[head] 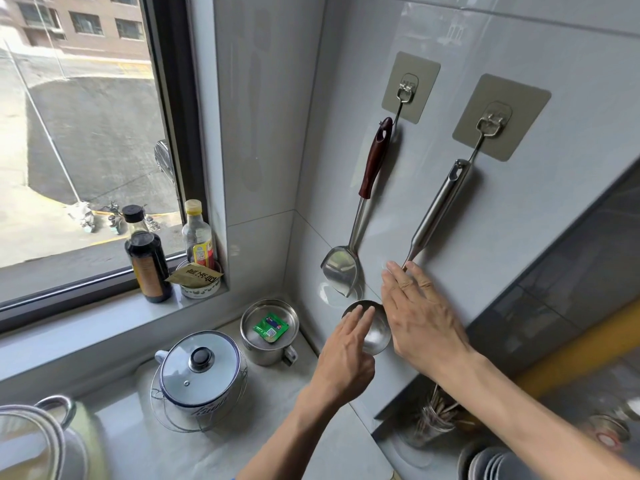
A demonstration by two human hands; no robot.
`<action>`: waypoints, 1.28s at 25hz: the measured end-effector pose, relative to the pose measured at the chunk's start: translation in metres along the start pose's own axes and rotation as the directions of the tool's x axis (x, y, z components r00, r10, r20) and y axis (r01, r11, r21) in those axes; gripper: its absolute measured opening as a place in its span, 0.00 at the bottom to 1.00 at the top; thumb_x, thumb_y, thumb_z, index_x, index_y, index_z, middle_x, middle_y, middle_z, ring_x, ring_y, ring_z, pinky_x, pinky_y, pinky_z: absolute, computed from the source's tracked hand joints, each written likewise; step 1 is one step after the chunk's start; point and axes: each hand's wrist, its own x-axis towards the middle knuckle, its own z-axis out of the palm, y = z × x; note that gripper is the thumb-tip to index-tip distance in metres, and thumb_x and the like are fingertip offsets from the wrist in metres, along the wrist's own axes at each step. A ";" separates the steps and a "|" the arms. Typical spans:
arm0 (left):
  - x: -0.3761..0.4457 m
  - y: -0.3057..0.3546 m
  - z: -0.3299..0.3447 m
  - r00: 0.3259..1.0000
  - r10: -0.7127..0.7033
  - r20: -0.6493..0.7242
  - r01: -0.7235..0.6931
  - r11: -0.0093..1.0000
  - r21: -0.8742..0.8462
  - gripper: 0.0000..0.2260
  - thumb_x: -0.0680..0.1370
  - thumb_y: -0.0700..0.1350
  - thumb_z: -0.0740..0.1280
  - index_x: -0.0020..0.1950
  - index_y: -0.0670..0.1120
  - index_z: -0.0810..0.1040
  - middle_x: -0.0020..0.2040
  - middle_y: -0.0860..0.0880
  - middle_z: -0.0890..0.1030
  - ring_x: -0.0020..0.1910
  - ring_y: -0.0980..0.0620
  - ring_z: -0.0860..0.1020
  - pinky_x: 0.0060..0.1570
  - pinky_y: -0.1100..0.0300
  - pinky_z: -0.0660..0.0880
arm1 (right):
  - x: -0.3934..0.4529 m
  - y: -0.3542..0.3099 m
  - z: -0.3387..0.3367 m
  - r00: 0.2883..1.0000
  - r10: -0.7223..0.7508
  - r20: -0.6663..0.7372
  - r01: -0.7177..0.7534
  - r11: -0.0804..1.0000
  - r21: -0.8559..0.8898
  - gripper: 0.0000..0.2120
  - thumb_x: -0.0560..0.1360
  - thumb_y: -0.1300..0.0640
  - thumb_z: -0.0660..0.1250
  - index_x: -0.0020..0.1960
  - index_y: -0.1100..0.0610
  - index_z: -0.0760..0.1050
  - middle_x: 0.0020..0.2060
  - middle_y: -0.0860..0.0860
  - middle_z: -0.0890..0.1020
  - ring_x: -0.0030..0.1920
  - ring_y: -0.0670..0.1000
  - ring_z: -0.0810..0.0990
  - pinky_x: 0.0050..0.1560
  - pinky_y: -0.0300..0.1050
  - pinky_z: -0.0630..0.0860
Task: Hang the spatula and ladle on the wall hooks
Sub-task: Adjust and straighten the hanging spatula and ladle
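Observation:
The spatula [363, 216], with a dark red handle and steel blade, hangs from the left adhesive wall hook [406, 92]. The steel ladle [437, 206] hangs from the right wall hook [491, 124]; its bowl [379, 332] sits low against the tiled wall. My left hand [346, 355] is flat with fingers spread, fingertips resting on the ladle bowl. My right hand [420, 313] is also spread, lying over the ladle's lower shaft, with fingertips near the stem. Neither hand grips anything.
On the counter stand a steel mug [268, 348] holding a green packet, a white lidded pot [201, 374] and a kettle [38, 441]. Two sauce bottles [147, 254] and a small bowl [199, 282] sit on the windowsill. A chopstick jar [431, 420] and stacked plates [485, 462] are lower right.

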 end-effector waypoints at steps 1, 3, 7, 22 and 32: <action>0.000 -0.001 0.000 1.000 -0.001 -0.007 0.001 1.000 -0.003 0.36 0.71 0.32 0.61 0.78 0.46 0.58 0.80 0.47 0.60 0.80 0.52 0.56 0.80 0.56 0.55 | -0.001 -0.001 -0.002 1.000 0.006 0.001 -0.006 1.000 0.007 0.28 0.73 0.60 0.45 0.68 0.69 0.70 0.69 0.65 0.72 0.74 0.63 0.63 0.75 0.61 0.51; 0.003 -0.004 -0.002 1.000 -0.016 -0.025 0.015 1.000 -0.022 0.35 0.70 0.33 0.61 0.77 0.45 0.60 0.78 0.46 0.64 0.78 0.50 0.60 0.78 0.54 0.59 | 0.000 -0.004 -0.006 1.000 0.007 -0.013 -0.006 1.000 0.021 0.28 0.74 0.59 0.46 0.67 0.69 0.70 0.68 0.65 0.73 0.73 0.63 0.65 0.74 0.62 0.53; 0.019 -0.008 -0.015 0.996 -0.032 -0.086 0.025 0.997 -0.073 0.32 0.71 0.33 0.61 0.75 0.47 0.64 0.72 0.47 0.71 0.73 0.47 0.68 0.72 0.49 0.68 | 0.025 -0.011 -0.020 0.997 -0.027 -0.070 0.030 0.999 0.044 0.27 0.72 0.57 0.50 0.64 0.67 0.74 0.66 0.62 0.77 0.71 0.62 0.69 0.73 0.60 0.59; 0.086 -0.052 -0.025 0.997 -0.016 -0.080 0.023 0.996 0.087 0.25 0.80 0.46 0.63 0.76 0.46 0.63 0.76 0.46 0.68 0.76 0.48 0.65 0.75 0.51 0.64 | 0.083 -0.033 -0.010 0.987 -0.156 0.032 0.154 0.987 0.053 0.26 0.79 0.58 0.48 0.74 0.69 0.56 0.75 0.66 0.59 0.77 0.64 0.50 0.77 0.59 0.37; 0.084 -0.055 -0.025 0.994 -0.065 -0.090 0.071 0.995 0.076 0.28 0.78 0.41 0.63 0.77 0.47 0.61 0.78 0.46 0.65 0.78 0.49 0.60 0.77 0.51 0.60 | 0.084 -0.036 0.012 0.991 -0.128 0.035 0.125 0.990 0.071 0.26 0.77 0.57 0.48 0.72 0.67 0.59 0.73 0.68 0.63 0.76 0.64 0.54 0.75 0.59 0.37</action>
